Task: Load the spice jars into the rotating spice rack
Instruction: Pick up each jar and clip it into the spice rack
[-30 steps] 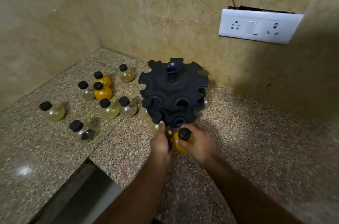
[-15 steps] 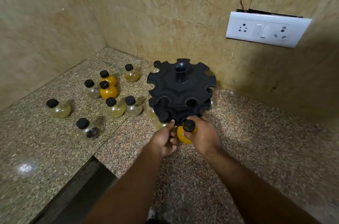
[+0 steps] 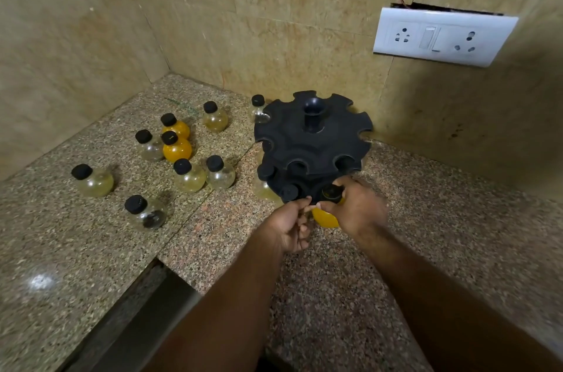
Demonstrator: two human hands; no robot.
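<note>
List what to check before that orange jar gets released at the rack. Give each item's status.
1. The right hand grips the orange jar: ok.
2. The jar's cap is on and the jar is upright: ok.
3. The jar's neck is seated in a lower-tier slot of the rack: cannot tell, the hand covers it.
4. The left hand steadies the rack: cannot tell, its fingertips are at the lower rim but contact is unclear.
5. Top-tier slots are free: ok, the visible ones are empty.
6. The loose jars stand on the counter left of the rack for the next pick: ok.
</note>
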